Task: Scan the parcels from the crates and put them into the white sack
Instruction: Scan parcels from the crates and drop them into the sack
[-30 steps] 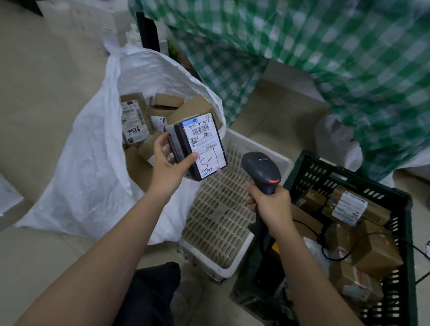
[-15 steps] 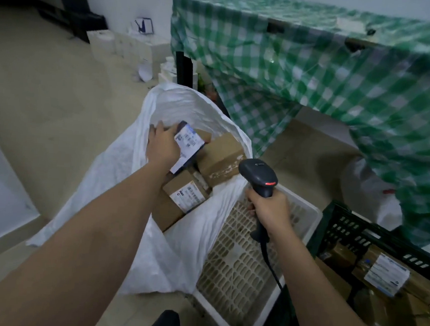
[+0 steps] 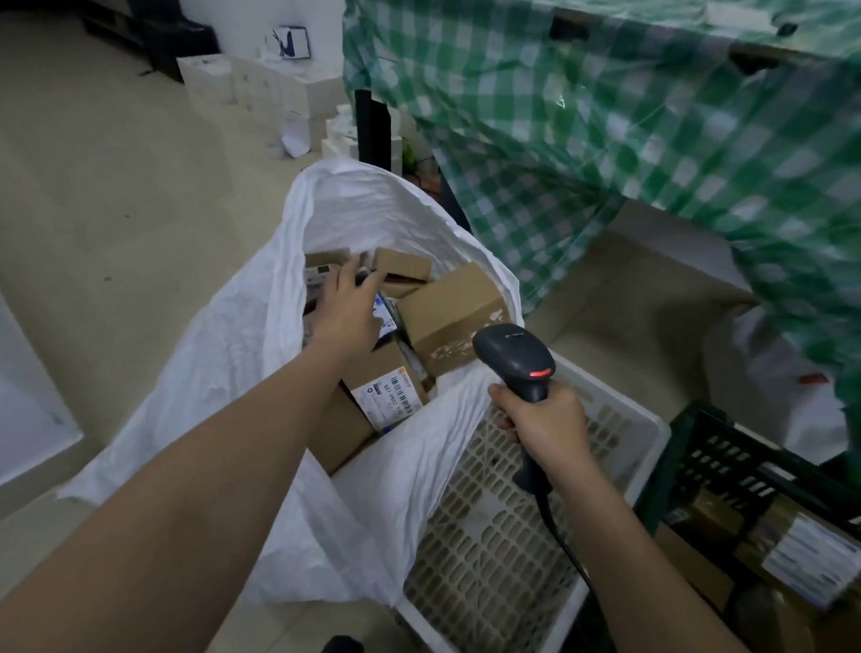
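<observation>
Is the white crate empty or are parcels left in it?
Empty as far as visible: the white crate shows only bare slotted floor; the white sack drapes over its near-left corner.

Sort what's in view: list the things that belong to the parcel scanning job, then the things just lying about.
Part of the job:
white sack, holding cardboard parcels
dark parcel under the left hand
barcode scanner, gripped by the right hand
white crate
dark green crate, with parcels inside

Just lying about:
green checked tablecloth
small white boxes by the wall

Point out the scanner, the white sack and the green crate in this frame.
scanner (image 3: pixel 514 352), head view, on its dark head.
white sack (image 3: pixel 240 357), head view, on its left wall.
green crate (image 3: pixel 732 455), head view, on its near slotted wall.
</observation>
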A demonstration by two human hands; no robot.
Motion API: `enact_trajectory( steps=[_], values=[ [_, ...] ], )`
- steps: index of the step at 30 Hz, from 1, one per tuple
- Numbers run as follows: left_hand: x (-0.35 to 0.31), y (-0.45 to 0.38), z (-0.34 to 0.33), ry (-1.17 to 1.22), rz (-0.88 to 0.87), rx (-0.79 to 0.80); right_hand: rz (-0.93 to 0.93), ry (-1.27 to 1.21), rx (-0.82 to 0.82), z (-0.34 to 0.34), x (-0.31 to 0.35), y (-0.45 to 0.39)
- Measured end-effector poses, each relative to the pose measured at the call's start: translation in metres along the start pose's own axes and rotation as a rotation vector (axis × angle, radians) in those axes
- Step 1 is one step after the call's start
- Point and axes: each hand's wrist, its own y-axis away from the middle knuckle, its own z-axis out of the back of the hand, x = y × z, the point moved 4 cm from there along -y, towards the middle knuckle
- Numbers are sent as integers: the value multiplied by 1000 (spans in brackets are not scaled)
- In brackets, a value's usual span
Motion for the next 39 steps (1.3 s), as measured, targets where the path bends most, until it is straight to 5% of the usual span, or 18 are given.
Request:
enact_trajectory(
  steps=[4, 10, 25, 39],
  values=[
    [-39, 25, 8, 300, -174, -61, -12, -11, -21, 33, -8, 16],
    [-140, 83, -19, 660, -326, 113, -175, -105, -161, 121, -61, 59],
    [-334, 235, -206, 558, -343, 756, -430, -73, -609, 301, -211, 132],
    [-462, 156, -352, 562, -353, 699, -346, -244, -776, 377, -261, -3]
  ],
)
